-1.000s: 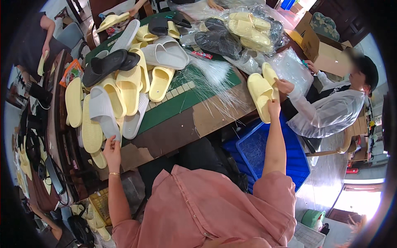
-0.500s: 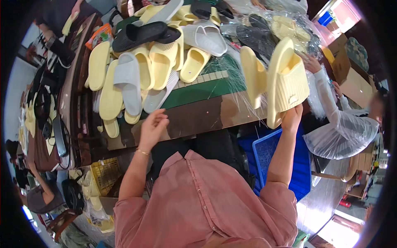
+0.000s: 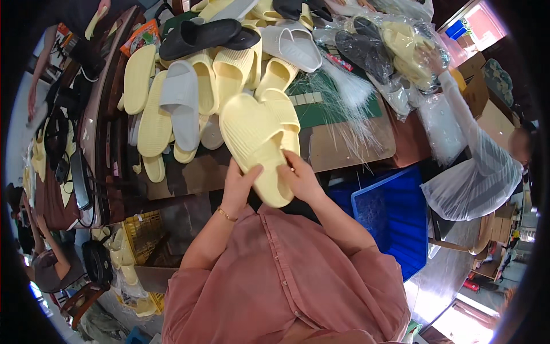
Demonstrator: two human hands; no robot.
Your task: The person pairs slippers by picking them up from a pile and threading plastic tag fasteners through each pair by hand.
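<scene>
A pair of pale yellow slide sandals (image 3: pixel 250 129) is held up in front of my chest, just over the table's near edge. My left hand (image 3: pixel 239 184) grips the near end of the front sandal from the left, thumb on top. From the right, my right hand (image 3: pixel 300 179) closes on the same pair, its fingers partly hidden by the sandals. Beyond them lies a heap of loose slides: yellow ones (image 3: pixel 136 80), a grey one (image 3: pixel 179 103), a light grey pair (image 3: pixel 292 46) and black ones (image 3: pixel 200 39).
A bundle of clear plastic strands (image 3: pixel 346 97) lies on the green mat. Plastic-wrapped sandals (image 3: pixel 401 46) are handled at the right by a person in a sheer white sleeve (image 3: pixel 458 109). Below stand a blue bin (image 3: pixel 395 223) and a yellow crate (image 3: pixel 143 229).
The yellow sandals have come from the right to the middle, in front of my chest. My left hand, empty before, now grips them too. The co-worker's hand has moved onto the wrapped sandals.
</scene>
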